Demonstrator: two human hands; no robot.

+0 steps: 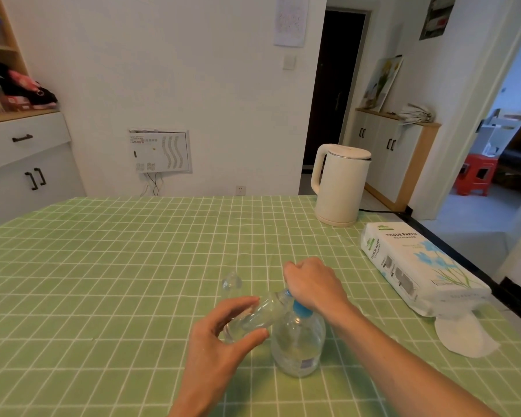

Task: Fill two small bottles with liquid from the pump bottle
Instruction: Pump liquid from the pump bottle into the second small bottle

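Under both hands we have the table point(103, 266), its green checked cloth running out wide on every side of the fingers. Far beyond the right fingers, towards the far right corner, we see the white kettle point(340, 188) standing upright with its handle turned left. Nearer, well out to the right of those same fingers, the tissue pack point(418, 266) lies flat along the table edge. One loose tissue point(463, 335) is spread on the cloth at its near end.

Now to the middle. The clear pump bottle point(298, 341) stands upright on the cloth directly beneath the right fingers, with its blue collar point(300, 308) showing just below the wrist. The right hand point(310, 284) sits on top of it with knuckles up. Its fingers are curled tight into a fist over the pump head, which is hidden inside the grip.

Over on the other side, the left hand point(220, 341) comes in from below. Its thumb and fingers are wrapped round a small bottle point(253, 317). This bottle is clear and tipped almost onto its side. Its base lies between thumb and fingertips, and its neck points up to the right, reaching in under the right fingers beside the collar. We cannot tell whether the neck touches the spout, nor how much liquid is inside.

Just beyond the left fingertips, and apart from them, a second small bottle point(231, 282) sits on the cloth. It is also clear, and we cannot make out whether it is capped.
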